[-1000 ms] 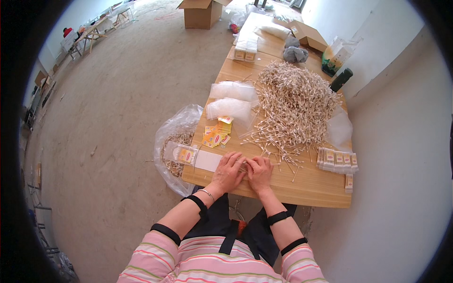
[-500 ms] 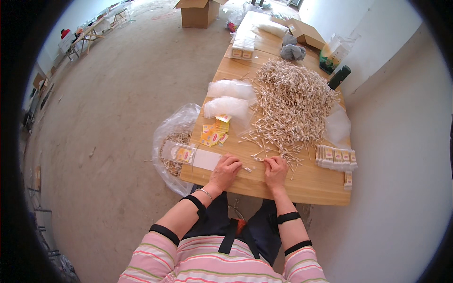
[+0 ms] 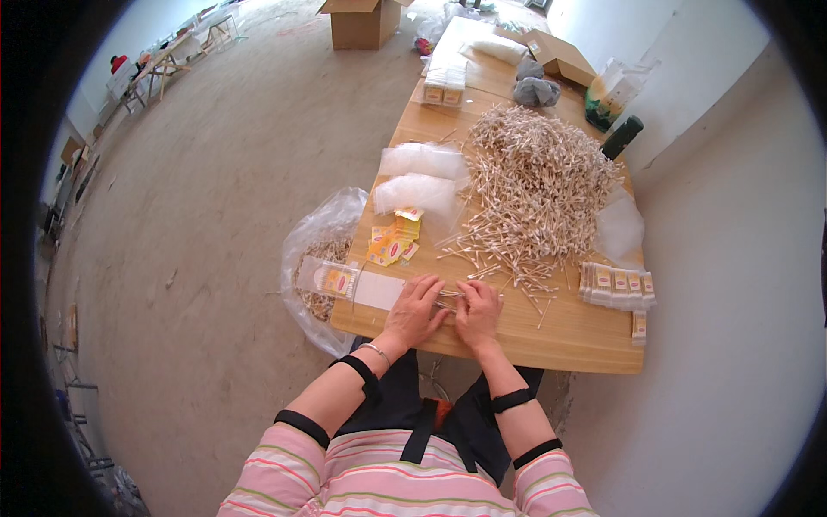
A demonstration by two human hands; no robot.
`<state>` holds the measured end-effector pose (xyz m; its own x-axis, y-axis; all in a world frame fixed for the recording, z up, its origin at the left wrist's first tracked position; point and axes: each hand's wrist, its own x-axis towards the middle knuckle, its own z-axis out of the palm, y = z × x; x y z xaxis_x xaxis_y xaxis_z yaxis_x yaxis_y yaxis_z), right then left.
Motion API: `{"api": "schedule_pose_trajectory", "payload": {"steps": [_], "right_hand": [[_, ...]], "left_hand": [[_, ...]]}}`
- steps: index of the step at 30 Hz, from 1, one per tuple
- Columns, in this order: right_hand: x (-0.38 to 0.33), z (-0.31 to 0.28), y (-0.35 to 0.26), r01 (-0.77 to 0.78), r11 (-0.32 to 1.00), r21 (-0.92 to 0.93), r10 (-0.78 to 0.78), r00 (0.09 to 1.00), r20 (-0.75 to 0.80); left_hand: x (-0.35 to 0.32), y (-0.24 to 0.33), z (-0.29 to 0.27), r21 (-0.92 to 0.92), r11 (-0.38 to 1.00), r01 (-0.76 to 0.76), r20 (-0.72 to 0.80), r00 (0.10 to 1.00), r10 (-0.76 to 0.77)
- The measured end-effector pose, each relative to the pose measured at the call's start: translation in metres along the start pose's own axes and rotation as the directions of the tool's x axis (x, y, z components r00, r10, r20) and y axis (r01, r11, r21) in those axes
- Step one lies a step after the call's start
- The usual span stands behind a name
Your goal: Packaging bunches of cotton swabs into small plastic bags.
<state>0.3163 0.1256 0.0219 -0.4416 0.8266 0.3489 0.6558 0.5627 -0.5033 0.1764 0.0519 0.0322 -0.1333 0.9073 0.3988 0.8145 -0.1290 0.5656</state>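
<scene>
Several thin cotton swabs [image 3: 447, 299] lie between my two hands near the table's front edge. My left hand [image 3: 415, 308] is closed on their left ends, its fingers bent over them beside a white card [image 3: 379, 291]. From the other side my right hand [image 3: 477, 310] grips the swabs with thumb and fingers. A big heap of cotton swabs [image 3: 538, 185] spreads over the table just beyond my hands. To the left, a clear pouch of swabs with a yellow label [image 3: 337, 280] lies at the table's edge, next to the white card.
Yellow labels [image 3: 394, 246] and stacks of clear bags [image 3: 419, 195] lie at the left. Filled swab packs [image 3: 617, 284] line the right edge; more packs [image 3: 444, 86] stand farther back. An open plastic sack of swabs [image 3: 314, 267] sits beside the table, and a wall [image 3: 724, 258] rises at the right.
My right hand has moved left, close to my left hand. The swabs that stuck out from my left hand are now held between both hands.
</scene>
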Motion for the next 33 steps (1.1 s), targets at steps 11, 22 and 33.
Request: {"api": "schedule_pose_trajectory", "payload": {"steps": [11,22,33], "right_hand": [[0.005,-0.023,0.042,0.082,0.995,-0.063,-0.082,0.997,0.014],[0.013,-0.019,0.046,-0.054,0.993,-0.107,0.047,0.997,-0.064],[0.018,0.012,0.003,-0.013,0.989,0.146,0.005,0.998,0.057]], "left_hand": [[-0.001,-0.008,0.006,-0.071,0.995,-0.071,-0.029,0.997,0.069],[-0.002,-0.009,0.004,-0.124,0.988,-0.086,0.006,0.996,0.088],[-0.001,-0.001,-0.001,-0.071,0.997,0.004,-0.016,1.000,-0.005]]}}
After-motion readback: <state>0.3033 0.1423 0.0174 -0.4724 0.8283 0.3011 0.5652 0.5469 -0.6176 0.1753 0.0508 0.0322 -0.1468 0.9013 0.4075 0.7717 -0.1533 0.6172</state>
